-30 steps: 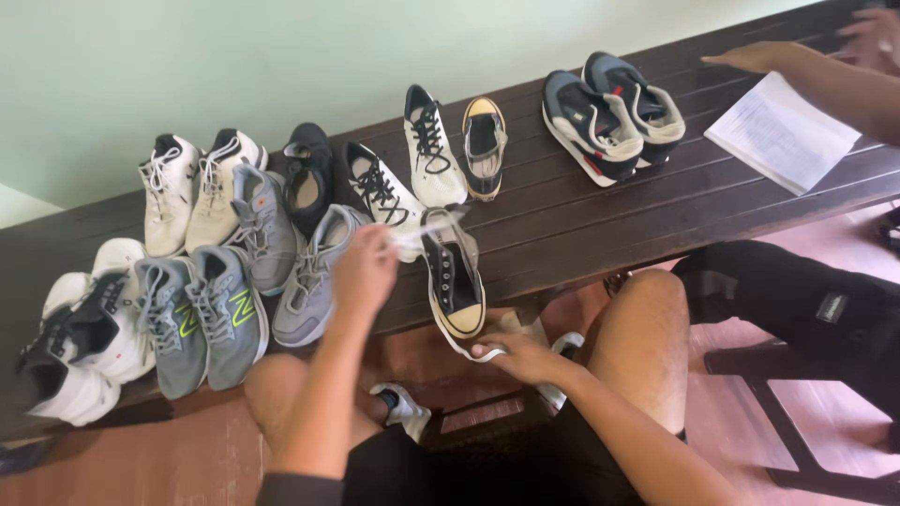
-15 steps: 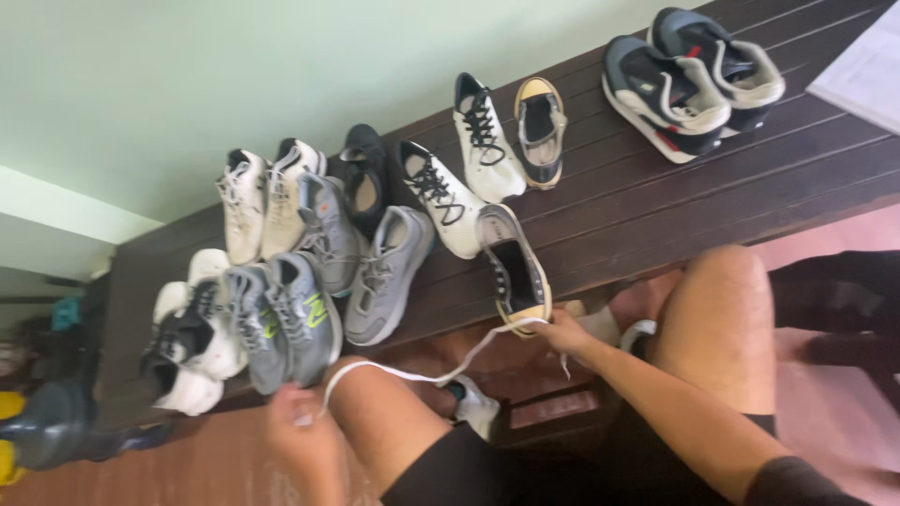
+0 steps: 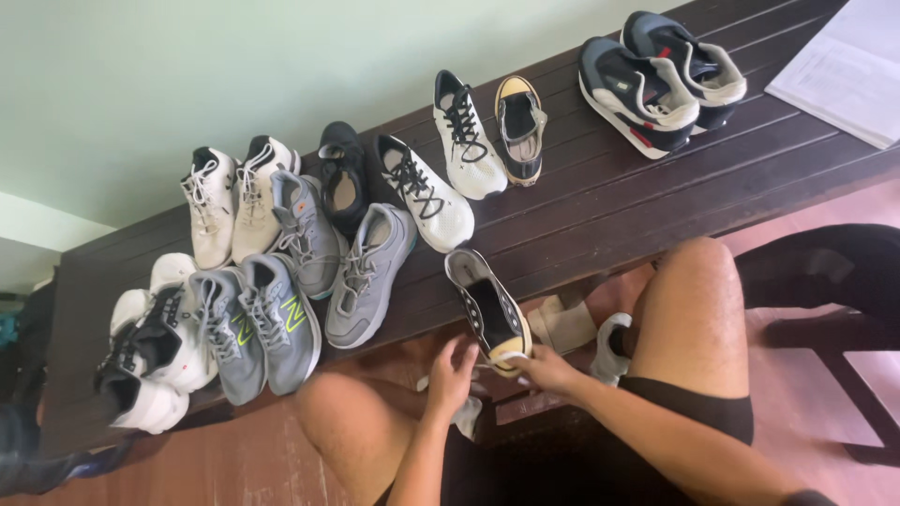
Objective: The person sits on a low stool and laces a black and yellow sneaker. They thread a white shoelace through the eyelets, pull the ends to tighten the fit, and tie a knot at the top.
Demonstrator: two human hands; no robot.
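- We see the black canvas shoe point(image 3: 489, 312) at the dark bench's point(image 3: 656, 201) near edge (toe overhanging).
- Our right hand point(image 3: 548, 368) pinches its toe, fingers closed.
- Our left hand point(image 3: 451, 375) curls beside it; probably holding a white lace, we cannot tell.
- A grey sneaker point(image 3: 367, 274) lies just left.

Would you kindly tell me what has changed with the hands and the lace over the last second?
The left hand, earlier on a grey sneaker and then pulling a white lace out leftward, has come back beside the right hand at the toe of the black canvas shoe. The lace no longer stretches out. The shoes on the bench stayed put.
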